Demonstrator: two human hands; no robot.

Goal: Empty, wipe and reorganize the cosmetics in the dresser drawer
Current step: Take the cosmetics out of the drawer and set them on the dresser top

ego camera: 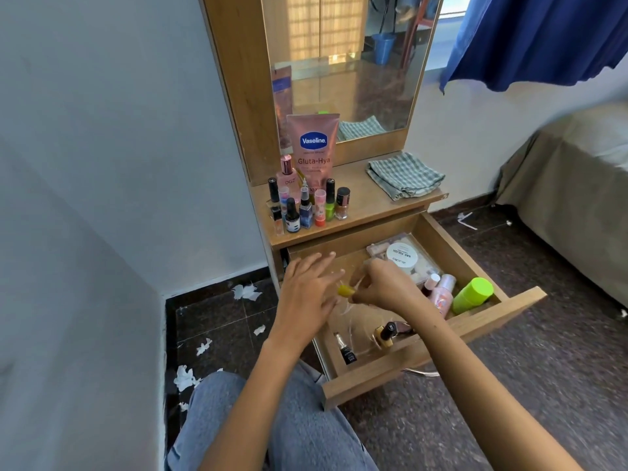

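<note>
Where the view begins, at its lower edge, a knee in pale blue jeans (238,419) is seen, with torn scraps of white tissue (185,379) scattered on the dark speckled floor to its left. Just beyond, the open wooden dresser drawer (424,365) is pulled out, and both forearms are stretched over it. At its near end a small black-capped bottle (345,350) lies flat, and a gold bottle with a black cap (385,333) lies beside it, partly hidden by the right forearm. The right hand (384,287) is curled, and a small yellow object (346,290) is pinched in its fingertips over the middle of the drawer; crumpled clear plastic can be made out under it. The left hand (306,294) is held just beside that object with its fingers straight and spread, gripping nothing. Toward the drawer's right side a lime-green cylindrical container (472,295) and a pink spray bottle (441,292) lie, and at the far end a round white nail polish remover tub (402,256) sits on a clear compartment box (426,266). Above, on the wooden dresser top (373,205), small nail polish bottles (307,207) are clustered before a tall pink Vaseline lotion tube (313,147); a folded green-checked cloth (404,176) lies well apart to the right. Behind these the mirror (346,62) stands.
</note>
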